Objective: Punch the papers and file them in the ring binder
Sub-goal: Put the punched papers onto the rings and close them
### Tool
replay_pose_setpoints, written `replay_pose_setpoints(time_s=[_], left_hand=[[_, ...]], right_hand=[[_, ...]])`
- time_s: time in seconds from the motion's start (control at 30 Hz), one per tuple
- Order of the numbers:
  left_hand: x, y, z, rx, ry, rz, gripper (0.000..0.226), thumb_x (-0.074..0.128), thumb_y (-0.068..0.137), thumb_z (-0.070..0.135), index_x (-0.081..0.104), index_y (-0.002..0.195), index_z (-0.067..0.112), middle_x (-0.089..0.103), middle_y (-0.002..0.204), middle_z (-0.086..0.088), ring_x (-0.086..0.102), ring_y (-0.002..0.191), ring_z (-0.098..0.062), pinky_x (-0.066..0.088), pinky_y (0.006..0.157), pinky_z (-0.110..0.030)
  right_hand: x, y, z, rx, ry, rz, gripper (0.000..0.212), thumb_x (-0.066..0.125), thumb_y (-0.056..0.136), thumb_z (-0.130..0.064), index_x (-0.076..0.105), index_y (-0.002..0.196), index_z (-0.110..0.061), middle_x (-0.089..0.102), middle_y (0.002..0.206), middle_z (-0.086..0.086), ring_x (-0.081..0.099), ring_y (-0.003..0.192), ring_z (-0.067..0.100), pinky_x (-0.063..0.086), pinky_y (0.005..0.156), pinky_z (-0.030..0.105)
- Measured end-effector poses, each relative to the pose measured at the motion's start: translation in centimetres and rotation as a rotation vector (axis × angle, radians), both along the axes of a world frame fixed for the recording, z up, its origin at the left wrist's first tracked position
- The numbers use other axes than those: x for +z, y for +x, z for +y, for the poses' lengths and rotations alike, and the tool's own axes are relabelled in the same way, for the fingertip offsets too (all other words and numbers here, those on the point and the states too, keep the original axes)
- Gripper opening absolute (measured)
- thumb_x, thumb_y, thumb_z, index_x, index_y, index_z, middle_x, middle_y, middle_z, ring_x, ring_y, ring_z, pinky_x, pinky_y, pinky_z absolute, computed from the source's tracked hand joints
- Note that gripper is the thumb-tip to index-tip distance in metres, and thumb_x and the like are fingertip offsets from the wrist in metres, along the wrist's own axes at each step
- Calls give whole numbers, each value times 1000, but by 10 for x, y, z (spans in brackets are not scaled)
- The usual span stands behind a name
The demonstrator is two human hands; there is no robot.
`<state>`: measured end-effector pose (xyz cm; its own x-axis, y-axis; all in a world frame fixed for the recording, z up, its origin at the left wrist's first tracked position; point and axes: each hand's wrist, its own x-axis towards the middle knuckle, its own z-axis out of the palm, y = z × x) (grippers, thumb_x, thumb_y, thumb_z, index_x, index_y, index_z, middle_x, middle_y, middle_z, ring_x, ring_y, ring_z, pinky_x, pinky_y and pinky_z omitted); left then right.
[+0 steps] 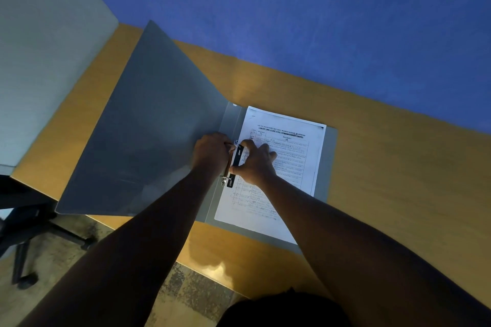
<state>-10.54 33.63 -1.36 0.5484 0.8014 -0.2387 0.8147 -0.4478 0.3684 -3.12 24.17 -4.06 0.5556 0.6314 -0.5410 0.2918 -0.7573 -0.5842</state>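
Observation:
A grey ring binder [148, 125] lies open on the wooden desk [385, 167], its front cover raised to the left. White printed papers [295, 141] lie on its right half. A black clamp bar [237, 159] sits over the papers' left edge at the metal ring mechanism [225, 180]. My left hand [210, 152] is closed around the mechanism's upper end. My right hand [253, 164] presses on the black clamp bar and the papers, thumb at the bar's top. The rings themselves are mostly hidden by my hands.
A blue partition wall [292, 8] stands behind the desk and a pale panel [39, 48] at the left. An office chair base [32, 233] stands on the floor at the lower left. The desk's front edge runs diagonally below the binder.

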Motion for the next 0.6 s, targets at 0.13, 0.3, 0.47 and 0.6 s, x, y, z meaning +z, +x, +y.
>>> replay_pose_setpoints(time_s=[0.13, 0.3, 0.47, 0.6], left_hand=[[0, 0, 0, -10, 6, 8, 20, 60, 91, 18, 78, 99, 19, 76, 100, -3, 70, 91, -25, 45, 73, -24], [2, 1, 1, -43, 23, 30, 21, 59, 92, 17, 78, 101, 18, 76, 100, -4, 71, 90, -26, 49, 77, -27], [5, 1, 2, -73, 29, 82, 20, 61, 93, 19, 77, 104, 16, 75, 102, -6, 71, 92, -27, 52, 79, -30], [10, 5, 2, -119, 33, 164, 22, 62, 91, 19, 74, 108, 13, 73, 107, -7, 69, 102, -29, 53, 85, -34]], right_hand=[[-2, -2, -1, 10, -8, -20, 63, 77, 75, -35, 44, 129, -36, 38, 123, 11, 31, 120, 33, 53, 88, 48], [-1, -3, 1, 12, -25, -24, 65, 77, 76, -36, 42, 131, -37, 36, 124, 11, 32, 119, 32, 51, 89, 45], [4, 3, 0, 11, -14, 29, 72, 76, 78, -28, 37, 138, -32, 38, 129, 12, 33, 123, 33, 46, 80, 36], [4, 14, -1, -34, 15, 93, 84, 77, 76, -26, 31, 146, -22, 46, 134, 13, 40, 127, 34, 41, 87, 33]])
